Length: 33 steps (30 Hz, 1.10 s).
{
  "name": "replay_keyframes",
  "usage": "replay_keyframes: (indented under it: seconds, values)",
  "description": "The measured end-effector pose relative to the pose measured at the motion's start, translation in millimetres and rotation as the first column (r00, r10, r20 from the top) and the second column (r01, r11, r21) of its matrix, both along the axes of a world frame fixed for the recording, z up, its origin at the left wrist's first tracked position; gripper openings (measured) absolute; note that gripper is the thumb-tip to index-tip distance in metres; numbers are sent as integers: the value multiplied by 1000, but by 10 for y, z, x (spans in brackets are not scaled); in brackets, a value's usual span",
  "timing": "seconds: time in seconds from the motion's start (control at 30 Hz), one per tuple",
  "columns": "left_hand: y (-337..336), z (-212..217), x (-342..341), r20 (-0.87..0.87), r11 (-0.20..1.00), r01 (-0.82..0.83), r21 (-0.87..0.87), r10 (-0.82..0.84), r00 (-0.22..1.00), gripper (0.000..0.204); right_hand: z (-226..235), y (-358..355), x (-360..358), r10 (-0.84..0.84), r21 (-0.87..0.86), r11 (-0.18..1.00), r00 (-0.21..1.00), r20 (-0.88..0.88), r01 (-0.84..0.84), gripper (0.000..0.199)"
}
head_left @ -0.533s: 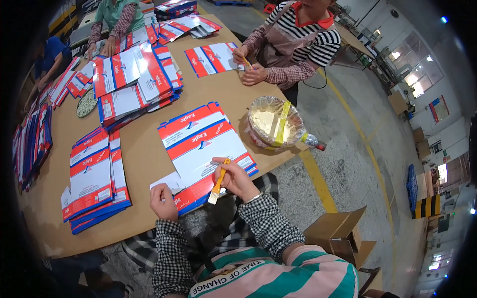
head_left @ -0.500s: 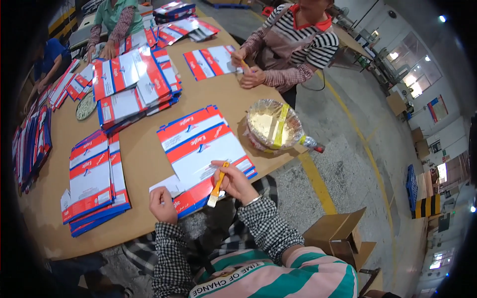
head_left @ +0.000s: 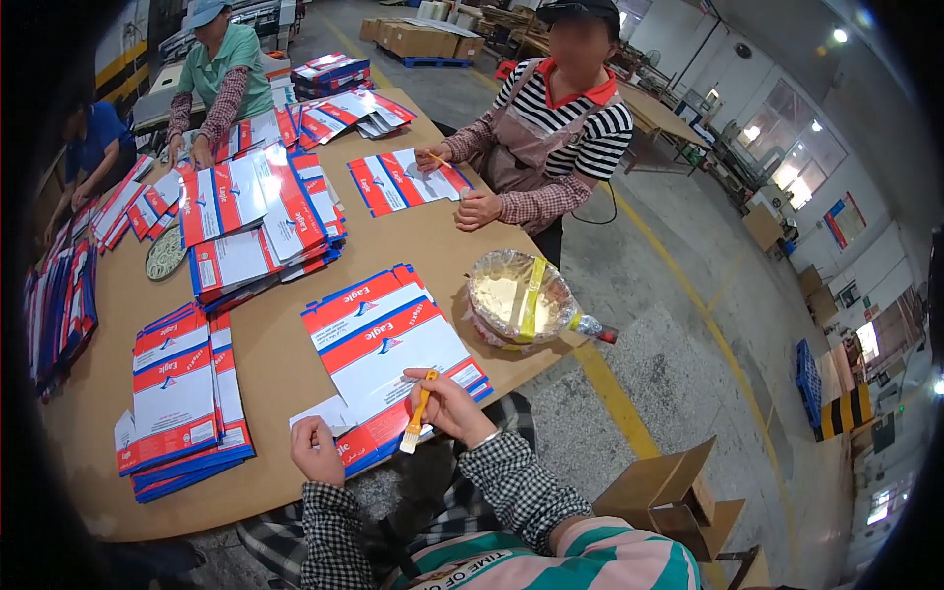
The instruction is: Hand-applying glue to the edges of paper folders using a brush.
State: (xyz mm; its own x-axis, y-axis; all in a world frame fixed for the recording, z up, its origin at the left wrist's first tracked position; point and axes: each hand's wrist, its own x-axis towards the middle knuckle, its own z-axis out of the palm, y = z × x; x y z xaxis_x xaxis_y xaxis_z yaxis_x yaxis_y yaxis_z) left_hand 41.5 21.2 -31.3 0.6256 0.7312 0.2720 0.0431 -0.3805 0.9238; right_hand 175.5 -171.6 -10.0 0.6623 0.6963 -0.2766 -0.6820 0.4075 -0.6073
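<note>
Right hand (head_left: 454, 405): grip closed on an orange-handled brush (head_left: 417, 413), bristles down on the near edge of a flat carton (head_left: 393, 349).
Left hand (head_left: 317, 450): curled, fingers pressed on the carton's white flap at the bench (head_left: 285, 364) edge; holds nothing.
Carton: red, white and blue, unfolded, lying on a small stack of the same, at the near edge of the bench, directly in front of the person.
Bowl (head_left: 519, 300): foil-lined, holding pale paste, a yellow strip across its rim; right of the carton, near the bench edge.
Stack (head_left: 177, 398): same cartons, left of the hands, well apart from the one being worked.
Larger pile (head_left: 258, 218): fanned cartons, farther back at bench centre.
Co-worker in striped top (head_left: 565, 118): far side, both hands on another flat carton (head_left: 403, 182), a small brush in one.
Co-worker in green shirt (head_left: 224, 74): far left end, hands on more cartons.
Cardboard box (head_left: 669, 487): open, on the floor at lower right.
</note>
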Motion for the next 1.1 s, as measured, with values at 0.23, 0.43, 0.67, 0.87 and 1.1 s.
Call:
replay_keyframes:
  seconds: [0.23, 0.43, 0.67, 0.87, 1.1]
  values:
    - [-25, 23, 1, -5, 1000, 4, -14, -4, 1000, 6, 6, -26, 6, 29, 40, 999, 999, 26, -30, 33]
    - [-17, 16, -4, -8, 1000, 9, -13, -9, 1000, 6, -10, -30, 7, 20, 34, 999, 1000, 8, -20, 33]
    - [-19, 30, 7, 3, 1000, 1, -13, -1, 1000, 6, -73, -47, 53, 52, 60, 997, 998, 33, -54, 33]
    - [-32, 18, -23, -12, 1000, 3, -15, -3, 1000, 6, -120, -68, 35, 58, 82, 995, 998, 21, -60, 33]
    - [-27, 34, -15, -8, 999, 4, -33, -5, 1000, 6, -91, -63, 25, 52, 65, 996, 998, 26, -53, 33]
